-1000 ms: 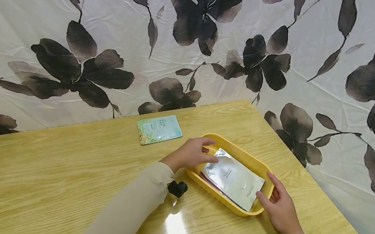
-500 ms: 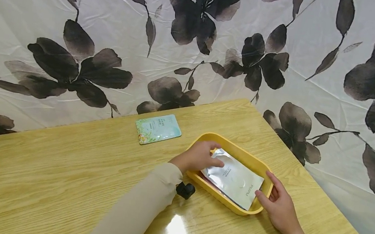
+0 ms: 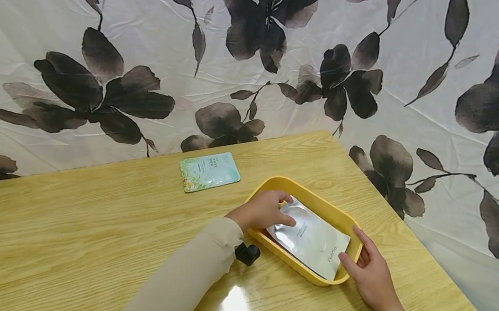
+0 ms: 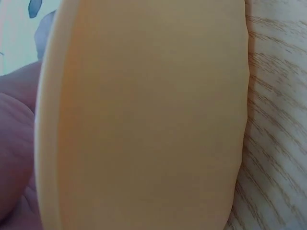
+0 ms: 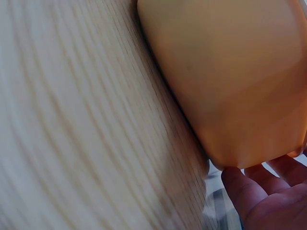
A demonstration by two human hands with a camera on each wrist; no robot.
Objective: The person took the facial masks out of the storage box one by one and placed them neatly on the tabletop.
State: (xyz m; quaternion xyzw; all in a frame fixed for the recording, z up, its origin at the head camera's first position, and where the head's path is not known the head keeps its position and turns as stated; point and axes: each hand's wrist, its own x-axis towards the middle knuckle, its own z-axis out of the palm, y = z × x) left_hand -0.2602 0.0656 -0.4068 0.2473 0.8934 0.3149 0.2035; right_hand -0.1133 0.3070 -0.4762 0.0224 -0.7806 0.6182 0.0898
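A yellow plastic basket (image 3: 296, 272) stands on the wooden table. Inside lies a silvery-white flat sachet (image 3: 314, 238) lettered PMPM, like a sheet mask packet. My left hand (image 3: 264, 210) reaches over the basket's left end, thumb across the sachet and fingers bent at its far edge; the fingertips are partly hidden. In the left wrist view, the basket wall (image 4: 148, 115) covers most of that hand. My right hand (image 3: 371, 277) holds the basket's right end, thumb at the rim and fingers along the outside. Its fingers (image 5: 244, 189) show against the wall in the right wrist view.
A light blue-green sachet (image 3: 210, 171) with a flower print lies on the table (image 3: 87, 219), behind and left of the basket. A floral cloth (image 3: 174, 41) hangs along the back and right. Black wrist mounts (image 3: 246, 254) sit under both wrists.
My left hand has moved right and further into the basket, its thumb now further over the silvery sachet. The right hand keeps its hold on the basket's end.
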